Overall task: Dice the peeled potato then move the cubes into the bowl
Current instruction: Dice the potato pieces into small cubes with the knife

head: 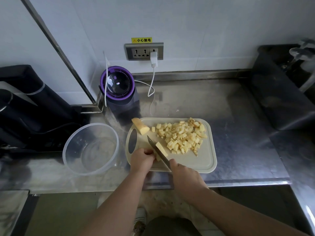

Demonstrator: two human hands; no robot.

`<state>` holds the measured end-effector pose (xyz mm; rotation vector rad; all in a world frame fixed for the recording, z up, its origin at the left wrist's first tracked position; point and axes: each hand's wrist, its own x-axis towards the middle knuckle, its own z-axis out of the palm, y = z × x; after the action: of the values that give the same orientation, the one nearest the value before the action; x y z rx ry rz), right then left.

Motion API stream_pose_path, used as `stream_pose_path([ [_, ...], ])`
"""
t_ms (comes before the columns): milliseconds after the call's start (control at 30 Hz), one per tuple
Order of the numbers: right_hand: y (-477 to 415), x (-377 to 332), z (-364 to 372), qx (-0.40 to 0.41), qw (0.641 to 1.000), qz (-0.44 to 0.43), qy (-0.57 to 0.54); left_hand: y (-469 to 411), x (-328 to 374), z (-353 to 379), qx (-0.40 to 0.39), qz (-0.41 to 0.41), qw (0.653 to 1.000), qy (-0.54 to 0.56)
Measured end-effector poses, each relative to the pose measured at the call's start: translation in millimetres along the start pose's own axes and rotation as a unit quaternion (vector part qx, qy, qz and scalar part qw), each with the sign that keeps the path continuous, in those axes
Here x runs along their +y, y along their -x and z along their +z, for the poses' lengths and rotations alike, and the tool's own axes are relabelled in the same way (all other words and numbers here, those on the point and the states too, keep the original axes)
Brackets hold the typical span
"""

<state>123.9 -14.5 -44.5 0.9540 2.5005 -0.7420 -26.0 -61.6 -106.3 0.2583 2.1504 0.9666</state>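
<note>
A cream cutting board [204, 160] lies on the steel counter. A heap of pale yellow potato cubes [183, 136] covers its far right half. A larger uncut potato chunk [140, 127] rests at the board's far left corner. My left hand [142, 159] presses a potato slab [161, 149] at the board's near left. My right hand [185, 175] grips the handle of a knife [156, 149], whose blade lies along the slab's left side. A clear plastic bowl [91, 149] stands left of the board with no cubes in it.
A purple-rimmed appliance [119, 89] stands behind the board, near a white cable [152, 82] that runs up to the wall socket [144, 51]. Black machines [25, 108] fill the left side. A dark bin [279, 89] stands at the right. The counter's front edge runs just below the board.
</note>
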Motion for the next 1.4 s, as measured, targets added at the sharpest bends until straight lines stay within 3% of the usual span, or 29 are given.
stream_pose_path([
  [267, 14, 13, -20, 0.068, 0.997, 0.014, -0.022, 0, 1, -7, -0.013, 0.038, 0.998, -0.054],
  [367, 15, 25, -30, 0.079, 0.995, 0.041, -0.035, 5, 13, -23, 0.009, 0.161, 0.966, -0.2],
  [433, 17, 31, -32, 0.083, 0.994, 0.056, -0.041, 9, 26, -31, -0.007, 0.276, 0.902, -0.332],
  [533, 22, 37, -33, 0.094, 0.992, 0.064, -0.054, 7, 39, -34, -0.081, 0.405, 0.751, -0.515],
  [600, 24, 38, -34, 0.101, 0.991, 0.063, -0.061, 3, 47, -33, -0.091, 0.437, 0.656, -0.609],
  [667, 26, 40, -33, 0.104, 0.99, 0.066, -0.068, 0, 56, -30, -0.089, 0.451, 0.589, -0.665],
  [767, 27, 42, -33, 0.101, 0.99, 0.071, -0.072, -4, 65, -21, -0.101, 0.458, 0.53, -0.706],
  [900, 28, 47, -32, 0.095, 0.989, 0.079, -0.075, -12, 67, -13, -0.124, 0.454, 0.503, -0.725],
  [1000, 30, 49, -32, 0.094, 0.989, 0.084, -0.081, -15, 69, -13, -0.137, 0.458, 0.499, -0.723],
  [1100, 29, 51, -33, 0.095, 0.988, 0.087, -0.083, -13, 65, -17, -0.133, 0.446, 0.529, -0.709],
  [1167, 28, 50, -33, 0.091, 0.989, 0.084, -0.076, -8, 58, -19, -0.125, 0.419, 0.579, -0.688],
  [1400, 14, 34, -25, 0.044, 0.997, 0.064, -0.022, 20, 21, -1, -0.015, 0.266, 0.813, -0.517],
])
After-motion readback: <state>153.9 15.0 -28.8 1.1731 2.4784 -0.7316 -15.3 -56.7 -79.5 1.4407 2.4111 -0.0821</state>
